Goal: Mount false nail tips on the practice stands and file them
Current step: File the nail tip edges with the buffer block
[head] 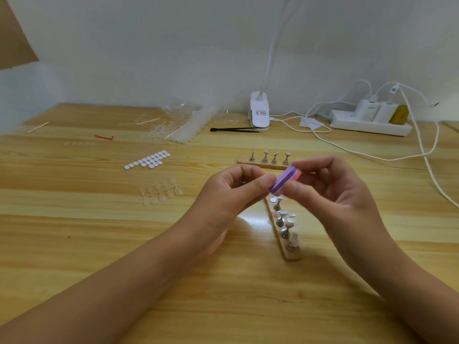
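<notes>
Near stand (288, 255) lies right under your hands, tips on some pegs. Just above it, your right grip (330, 192) pinches the upper end of the purple-pink buffer block (285, 181). Your left grip (238, 187) is curled, thumb & forefinger closed on its lower end; can't tell if a tip's between. Risk, imo: held by the ends only, the block could twist or drop & knock tips off. Beyond: 2nd stand (248, 161), four pegs. Counter (87, 244) is pale wood w/ glare. Tip sprue (161, 192) & sticker sheet (148, 161) lie left; lamp clip (259, 115) & power strip (347, 125) sit by the white wall (173, 58).
</notes>
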`<action>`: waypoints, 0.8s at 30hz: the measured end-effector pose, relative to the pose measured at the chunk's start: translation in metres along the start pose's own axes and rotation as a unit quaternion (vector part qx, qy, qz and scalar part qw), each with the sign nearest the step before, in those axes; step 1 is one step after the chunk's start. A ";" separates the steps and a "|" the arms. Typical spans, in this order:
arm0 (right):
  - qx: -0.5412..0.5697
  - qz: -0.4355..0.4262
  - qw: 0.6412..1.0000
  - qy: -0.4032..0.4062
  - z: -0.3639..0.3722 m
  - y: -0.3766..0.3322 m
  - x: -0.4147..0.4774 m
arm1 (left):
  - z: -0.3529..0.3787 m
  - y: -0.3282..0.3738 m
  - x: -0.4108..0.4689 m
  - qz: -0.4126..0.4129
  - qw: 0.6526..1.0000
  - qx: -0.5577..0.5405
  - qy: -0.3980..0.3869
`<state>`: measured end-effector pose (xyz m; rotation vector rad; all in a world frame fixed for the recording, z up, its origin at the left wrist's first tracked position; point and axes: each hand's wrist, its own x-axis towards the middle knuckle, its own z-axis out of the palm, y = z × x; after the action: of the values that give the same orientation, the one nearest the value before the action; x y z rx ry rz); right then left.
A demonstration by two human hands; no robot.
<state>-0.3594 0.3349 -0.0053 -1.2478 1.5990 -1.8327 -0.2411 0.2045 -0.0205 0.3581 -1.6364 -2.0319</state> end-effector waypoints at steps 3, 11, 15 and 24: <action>-0.004 0.022 0.999 -0.023 -0.002 -0.002 0.001 | -0.001 0.001 -0.001 0.005 1.000 0.030 0.004; -0.010 0.045 0.998 -0.038 -0.001 -0.001 0.001 | -0.004 0.002 0.002 0.011 0.997 0.074 0.012; 0.015 0.013 1.000 0.018 -0.005 0.000 0.005 | -0.005 0.005 0.002 0.042 0.988 0.146 -0.004; -0.487 -0.006 0.871 -0.066 -0.059 0.028 0.030 | -0.008 0.003 0.005 0.027 0.995 0.091 0.018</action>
<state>-0.4299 0.3377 -0.0173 -1.6875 2.5334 -0.8339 -0.2402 0.1946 -0.0195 0.4066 -1.7952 -1.8319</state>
